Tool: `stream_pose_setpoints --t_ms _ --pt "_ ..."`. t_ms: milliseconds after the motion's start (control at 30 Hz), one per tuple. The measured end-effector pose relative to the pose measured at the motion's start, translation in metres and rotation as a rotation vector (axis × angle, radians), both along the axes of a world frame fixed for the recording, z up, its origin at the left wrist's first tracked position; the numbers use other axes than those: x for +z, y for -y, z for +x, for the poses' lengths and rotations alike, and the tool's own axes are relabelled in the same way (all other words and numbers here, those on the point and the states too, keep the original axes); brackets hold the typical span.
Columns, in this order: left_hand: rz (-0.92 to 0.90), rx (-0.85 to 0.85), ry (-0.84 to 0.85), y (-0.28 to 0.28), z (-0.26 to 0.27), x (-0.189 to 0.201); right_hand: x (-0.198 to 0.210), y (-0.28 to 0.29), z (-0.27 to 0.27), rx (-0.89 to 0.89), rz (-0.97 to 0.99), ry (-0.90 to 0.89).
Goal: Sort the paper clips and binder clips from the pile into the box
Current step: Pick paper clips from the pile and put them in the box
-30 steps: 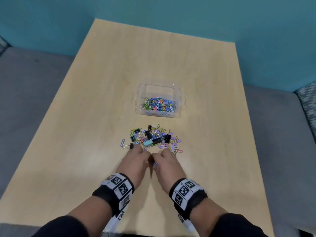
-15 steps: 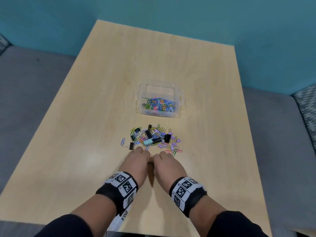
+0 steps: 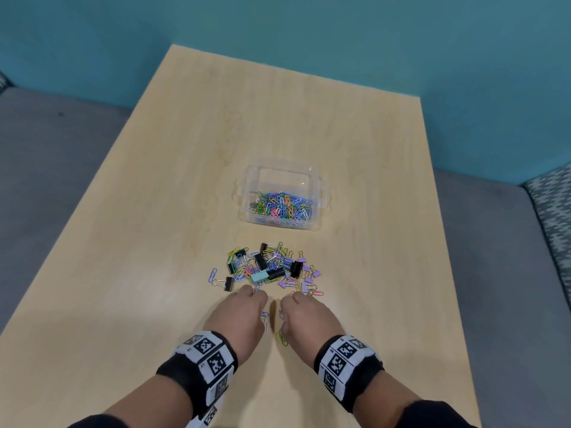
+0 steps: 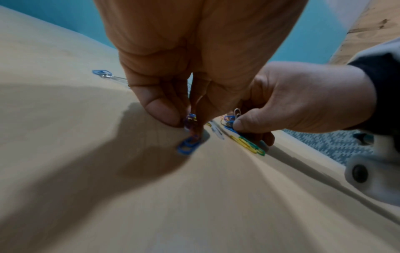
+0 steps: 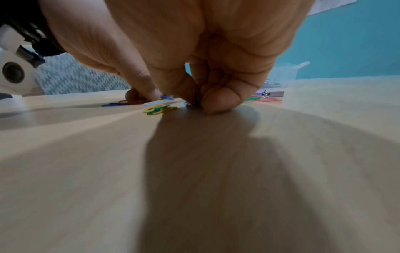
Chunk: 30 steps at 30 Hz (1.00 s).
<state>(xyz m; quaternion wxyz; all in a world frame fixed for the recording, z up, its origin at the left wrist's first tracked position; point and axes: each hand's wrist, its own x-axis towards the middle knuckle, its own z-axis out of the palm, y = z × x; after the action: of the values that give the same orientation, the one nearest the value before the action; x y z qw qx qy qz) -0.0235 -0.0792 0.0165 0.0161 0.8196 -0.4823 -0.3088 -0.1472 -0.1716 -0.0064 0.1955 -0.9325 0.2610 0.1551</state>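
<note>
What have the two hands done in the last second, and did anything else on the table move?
The left hand and right hand have slid back toward the person, away from the pile, and parted slightly. Each pinches paper clips and has dragged a few loose clips along, now lying between the hands. The box and the binder clips in the pile stayed put.

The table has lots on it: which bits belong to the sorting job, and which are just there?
Job: pile of clips, clear box, paper clips in it, left hand, right hand.
Just there: table, grey couch, teal wall.
</note>
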Motion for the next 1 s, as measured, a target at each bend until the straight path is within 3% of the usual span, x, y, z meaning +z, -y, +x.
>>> stream_pose_setpoints --t_ms 300,433,467,533,600,667,767,867,1000 --pt "0.06 -0.142 0.039 0.003 -0.004 -0.007 0.008 0.018 -0.008 -0.169 0.194 0.049" --pt "0.068 -0.289 0.039 -0.002 -0.01 -0.004 0.011 0.028 -0.016 -0.352 0.31 0.141" --pt "0.078 -0.27 0.013 -0.002 -0.009 -0.005 0.013 0.032 -0.015 -0.414 0.358 0.17" --pt "0.049 -0.045 -0.098 0.003 0.0 -0.001 0.017 0.044 -0.009 -0.527 0.441 0.223" --pt "-0.084 0.232 -0.236 0.017 0.021 0.005 0.025 0.065 0.006 -0.612 0.502 0.294" --pt "-0.23 0.424 -0.264 0.041 0.05 0.021 0.037 0.091 0.028 -0.654 0.489 0.37" --pt "-0.363 0.484 -0.199 0.087 0.087 0.048 0.054 0.127 0.066 -0.639 0.359 0.44" --pt "-0.421 0.424 -0.186 0.12 0.105 0.058 0.065 0.143 0.097 -0.56 0.289 0.403" --pt "-0.398 0.442 -0.171 0.108 0.123 0.049 0.07 0.141 0.092 -0.474 0.226 0.325"
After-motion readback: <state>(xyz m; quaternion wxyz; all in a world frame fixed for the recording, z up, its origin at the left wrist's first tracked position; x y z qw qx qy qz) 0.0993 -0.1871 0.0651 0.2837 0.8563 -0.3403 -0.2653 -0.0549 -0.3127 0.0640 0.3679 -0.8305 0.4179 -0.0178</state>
